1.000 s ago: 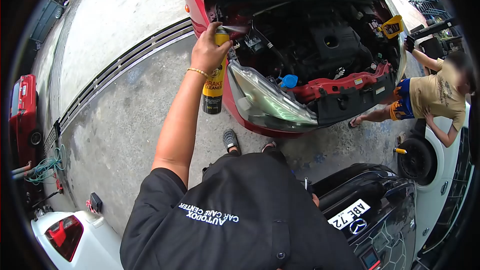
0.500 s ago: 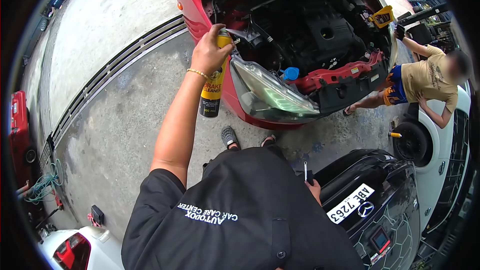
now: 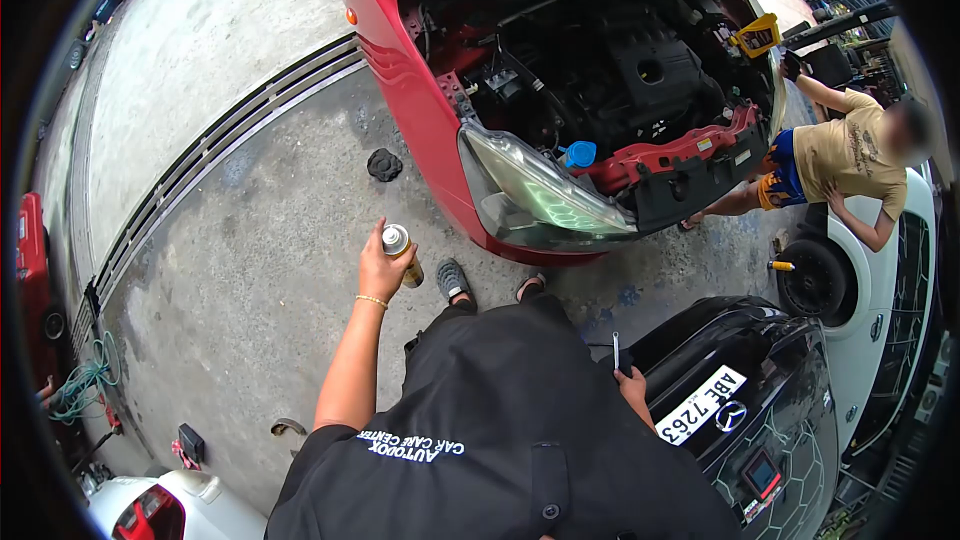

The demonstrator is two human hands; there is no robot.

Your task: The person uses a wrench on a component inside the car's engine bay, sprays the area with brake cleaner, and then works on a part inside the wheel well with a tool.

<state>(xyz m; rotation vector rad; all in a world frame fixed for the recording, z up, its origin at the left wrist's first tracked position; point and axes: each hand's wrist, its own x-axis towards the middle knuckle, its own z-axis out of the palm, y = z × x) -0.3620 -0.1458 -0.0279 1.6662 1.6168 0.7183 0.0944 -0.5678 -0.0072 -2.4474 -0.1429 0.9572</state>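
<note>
Wht-topped yel can; blk shirt, wht lettering; red car; blu cap.

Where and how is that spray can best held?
Grip the spray can around its round side, below the pale top, probably from the left, as the left hand does: it's slim and cylindrical, with its top turned toward the camera.

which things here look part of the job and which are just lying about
Likely the job:
- yellow cylindrical spray can, in the left hand
- slim silver metal tool, in the right hand
- red car with exposed engine bay

Seemingly just lying about:
- tangled green hose
- black boxy object on the grey concrete floor
</note>
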